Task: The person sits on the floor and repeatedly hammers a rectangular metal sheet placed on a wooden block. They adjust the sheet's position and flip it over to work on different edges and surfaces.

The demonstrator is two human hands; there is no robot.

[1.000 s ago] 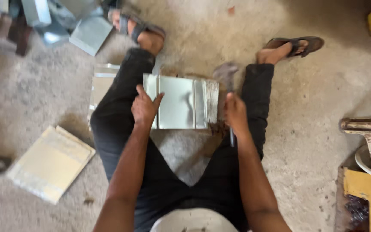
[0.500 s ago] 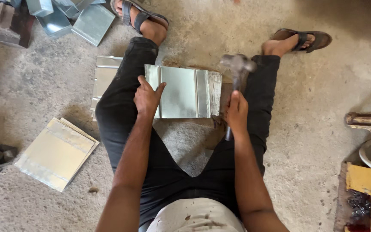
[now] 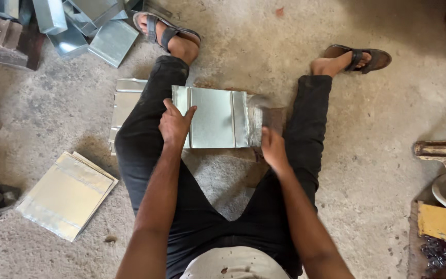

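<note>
A person is sitting on a concrete floor [image 3: 378,155], legs spread. The left hand [image 3: 175,124] is pressing, fingers spread, on the left edge of one folded, ribbed grey sheet-metal panel [image 3: 215,118] lying between the knees. The right hand [image 3: 273,147] is gripping a motion-blurred hammer [image 3: 264,111] at the panel's right edge. One stack of flat sheets [image 3: 68,194] is lying at eight o'clock. Two sandalled feet are resting at twelve o'clock, with several bent metal pieces [image 3: 94,28] at eleven.
</note>
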